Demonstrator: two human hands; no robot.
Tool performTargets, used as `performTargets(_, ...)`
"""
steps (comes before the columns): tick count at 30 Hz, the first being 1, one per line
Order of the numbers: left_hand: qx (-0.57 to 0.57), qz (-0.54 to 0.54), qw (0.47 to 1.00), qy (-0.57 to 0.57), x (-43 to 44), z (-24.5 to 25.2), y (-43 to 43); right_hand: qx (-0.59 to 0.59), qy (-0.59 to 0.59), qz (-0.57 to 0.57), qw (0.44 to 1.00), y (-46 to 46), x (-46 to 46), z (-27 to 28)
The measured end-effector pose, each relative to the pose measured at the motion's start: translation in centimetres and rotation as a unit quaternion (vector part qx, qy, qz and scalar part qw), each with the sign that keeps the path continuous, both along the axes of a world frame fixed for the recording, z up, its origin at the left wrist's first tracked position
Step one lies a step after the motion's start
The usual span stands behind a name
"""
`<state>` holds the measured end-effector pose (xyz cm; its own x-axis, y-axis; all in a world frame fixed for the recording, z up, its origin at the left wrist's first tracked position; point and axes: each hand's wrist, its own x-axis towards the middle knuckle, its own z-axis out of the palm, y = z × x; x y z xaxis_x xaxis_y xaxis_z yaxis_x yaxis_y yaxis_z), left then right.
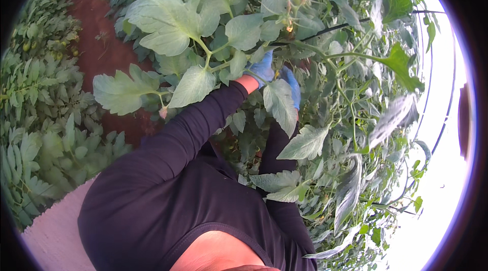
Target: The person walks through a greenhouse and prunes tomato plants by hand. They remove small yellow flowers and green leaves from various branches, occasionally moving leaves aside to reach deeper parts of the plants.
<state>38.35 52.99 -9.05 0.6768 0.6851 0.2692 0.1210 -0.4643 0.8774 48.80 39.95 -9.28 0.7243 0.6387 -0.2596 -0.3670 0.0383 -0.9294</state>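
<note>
My left hand (pixel 263 70), in a blue glove, reaches in among the leaves of a tomato plant (pixel 167 19). Close beside it on the right is my right hand (pixel 291 85), also gloved in blue and partly behind a drooping tomato leaf (pixel 280 103). Leaves and stems hide most of the fingers, so whether either hand grips something cannot be told. A dark support line (pixel 329 30) runs through the foliage just above the hands. Small yellow tomato blossoms (pixel 289 28) hang above them.
Dense tomato vines (pixel 343 126) with some curled, pale leaves fill the right side. Reddish soil (pixel 103 50) runs between the rows at left. Another row of plants (pixel 42 92) bears green tomatoes (pixel 26 47). A pale sheet-like surface (pixel 61 214) lies at lower left.
</note>
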Motion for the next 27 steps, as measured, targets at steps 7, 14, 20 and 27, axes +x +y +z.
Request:
performTargets(7,-0.018,-0.008,0.999,-0.036,0.8,-1.6,-0.6,0.052,0.03,0.055,0.997,1.6,-0.5,0.1)
performTargets(14,0.031,0.027,0.999,-0.031,0.3,-1.3,-2.3,-0.315,-0.415,-0.156,0.839,1.1,-1.3,3.6)
performTargets(20,-0.084,-0.095,0.989,0.079,-0.5,0.6,-1.5,-0.191,-0.226,-0.168,0.941,1.3,-0.6,4.3)
performTargets(27,0.1,0.077,0.992,-0.007,-0.2,2.5,-2.4,-0.067,-0.343,0.091,0.932,-2.3,0.7,6.5)
